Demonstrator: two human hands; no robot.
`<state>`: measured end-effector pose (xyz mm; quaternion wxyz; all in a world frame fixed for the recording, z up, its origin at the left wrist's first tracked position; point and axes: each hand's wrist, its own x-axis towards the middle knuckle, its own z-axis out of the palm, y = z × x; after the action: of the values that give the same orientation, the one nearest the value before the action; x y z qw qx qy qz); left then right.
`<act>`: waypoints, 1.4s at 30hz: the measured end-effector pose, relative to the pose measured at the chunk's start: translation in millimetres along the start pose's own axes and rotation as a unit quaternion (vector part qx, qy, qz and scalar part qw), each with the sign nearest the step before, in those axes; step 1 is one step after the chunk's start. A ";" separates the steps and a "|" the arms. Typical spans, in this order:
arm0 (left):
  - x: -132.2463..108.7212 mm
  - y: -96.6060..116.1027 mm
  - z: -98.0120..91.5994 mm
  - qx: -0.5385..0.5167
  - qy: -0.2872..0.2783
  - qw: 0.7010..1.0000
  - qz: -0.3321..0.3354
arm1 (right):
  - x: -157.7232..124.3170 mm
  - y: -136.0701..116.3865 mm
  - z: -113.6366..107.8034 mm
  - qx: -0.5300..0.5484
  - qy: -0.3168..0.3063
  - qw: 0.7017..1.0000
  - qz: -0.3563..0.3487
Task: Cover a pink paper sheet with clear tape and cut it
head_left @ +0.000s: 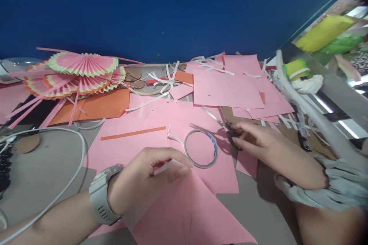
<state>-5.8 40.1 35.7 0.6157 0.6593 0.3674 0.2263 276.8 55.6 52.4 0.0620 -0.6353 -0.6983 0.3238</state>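
Note:
My left hand (pixel 152 180), with a grey watch on the wrist, is closed in a pinch on a sheet of pink paper (pixel 189 210) near the front. The held sheet slopes down from the fingertips toward the front edge of the view. At the right, my right hand (pixel 255 138) has its fingers at the dark handles of a pair of scissors (pixel 227 125), blades pointing to the upper left. Between both hands lies a roll of tape (pixel 216 151) with a loose white end. An orange paper strip (pixel 133 133) rests on pink paper behind my left hand.
Pleated pink paper fans (pixel 83 65) are stacked at the back left on orange paper (pixel 97 105). Pink sheets (pixel 227 88) and white strips (pixel 172 78) pile up at the back. A white cable (pixel 82 153) loops on the left. A blue partition (pixel 161 11) stands behind.

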 end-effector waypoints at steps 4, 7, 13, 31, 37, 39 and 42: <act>-3.7 2.9 -1.7 0.030 -0.013 0.999 -0.038 | -2.5 8.4 -6.5 -0.036 0.061 0.996 0.053; -3.9 2.5 -7.1 0.101 -0.003 0.992 -0.075 | -5.5 7.6 -11.8 -0.078 0.105 0.988 0.088; -2.8 13.3 -23.0 0.341 0.018 0.932 -0.126 | -1.0 19.3 -10.2 -0.186 0.153 0.968 0.072; 37.3 -28.6 -25.4 0.306 0.176 0.933 0.064 | 13.6 44.7 10.6 -0.305 0.251 0.918 -0.041; 35.9 -31.4 -26.5 0.271 0.188 0.940 0.084 | 9.8 1.9 29.5 -0.223 0.305 0.921 -0.100; 35.2 -31.2 -26.1 0.259 0.192 0.943 0.087 | 7.8 -14.6 42.3 -0.159 0.162 0.953 -0.199; 34.3 -31.6 -25.9 0.238 0.202 0.946 0.088 | 5.3 -30.9 61.6 -0.157 0.064 0.953 -0.250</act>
<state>-10.3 82.1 3.2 0.3315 0.7566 0.4677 0.3146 218.9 38.1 19.0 0.0851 -0.4619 -0.8711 0.1431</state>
